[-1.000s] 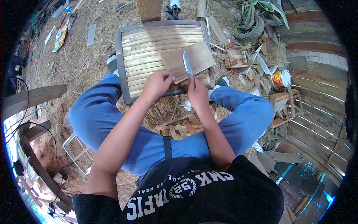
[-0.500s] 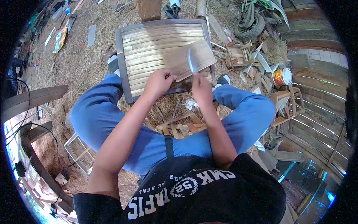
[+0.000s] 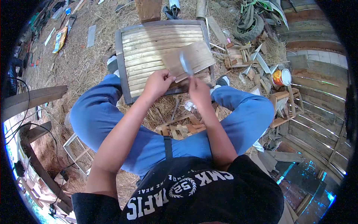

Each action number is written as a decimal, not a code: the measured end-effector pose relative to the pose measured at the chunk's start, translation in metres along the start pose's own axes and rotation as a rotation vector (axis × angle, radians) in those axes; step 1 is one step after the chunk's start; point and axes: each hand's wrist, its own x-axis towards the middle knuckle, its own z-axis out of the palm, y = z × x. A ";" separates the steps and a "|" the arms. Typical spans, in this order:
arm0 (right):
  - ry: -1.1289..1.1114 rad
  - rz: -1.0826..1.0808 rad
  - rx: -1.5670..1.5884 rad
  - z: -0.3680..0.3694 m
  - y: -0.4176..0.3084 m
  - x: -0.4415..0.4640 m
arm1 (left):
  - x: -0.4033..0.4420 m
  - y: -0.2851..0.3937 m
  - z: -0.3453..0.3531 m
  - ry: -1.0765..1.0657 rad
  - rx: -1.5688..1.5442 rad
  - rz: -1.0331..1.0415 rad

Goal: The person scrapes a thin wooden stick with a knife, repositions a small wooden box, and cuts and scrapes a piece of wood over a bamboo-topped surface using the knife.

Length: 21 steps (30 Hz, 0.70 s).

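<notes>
A thin brown board (image 3: 199,56) lies tilted on a slatted wooden panel (image 3: 145,44) with a dark frame. My left hand (image 3: 160,81) is closed at the board's lower left corner, thumb and fingers pinched on something too small to make out. My right hand (image 3: 198,89) is wrapped round the handle of a knife (image 3: 185,63). The blade, blurred by motion, points up and slightly left over the board. Most of the handle is hidden by my fingers.
Wood scraps (image 3: 182,130) lie between my legs. A paint can (image 3: 282,77), a small wooden frame (image 3: 287,104) and a tire (image 3: 250,30) are on the right. A thick post (image 3: 148,10) stands beyond the panel. Straw covers the ground.
The knife and my right hand moved slightly right, then back left, with the blade tilting further left. My left hand and the board have hardly moved.
</notes>
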 end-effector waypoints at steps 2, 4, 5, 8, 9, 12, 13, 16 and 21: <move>0.013 -0.028 0.027 -0.008 0.003 0.010 | -0.002 0.002 0.001 0.032 0.039 0.034; 0.054 0.019 0.025 -0.004 -0.001 0.007 | -0.004 -0.001 0.002 0.026 0.013 0.021; 0.090 -0.121 -0.004 0.015 0.012 -0.001 | -0.002 0.000 0.003 0.027 -0.012 0.017; -0.057 -0.061 -0.020 0.004 -0.005 -0.007 | -0.001 -0.001 0.002 0.018 0.010 0.006; 0.003 -0.077 -0.070 0.002 0.001 -0.001 | -0.002 0.001 0.001 0.017 0.013 0.009; 0.051 0.057 0.027 -0.010 0.008 0.015 | -0.008 0.010 -0.003 0.016 0.030 -0.009; 0.051 -0.005 -0.005 -0.004 0.008 0.013 | -0.010 0.012 -0.002 0.033 0.023 -0.023; -0.009 -0.101 0.015 0.013 -0.001 -0.013 | -0.008 0.011 0.000 0.045 0.003 -0.029; 0.036 0.117 0.101 -0.008 0.008 0.016 | -0.007 0.002 0.001 0.033 0.017 0.012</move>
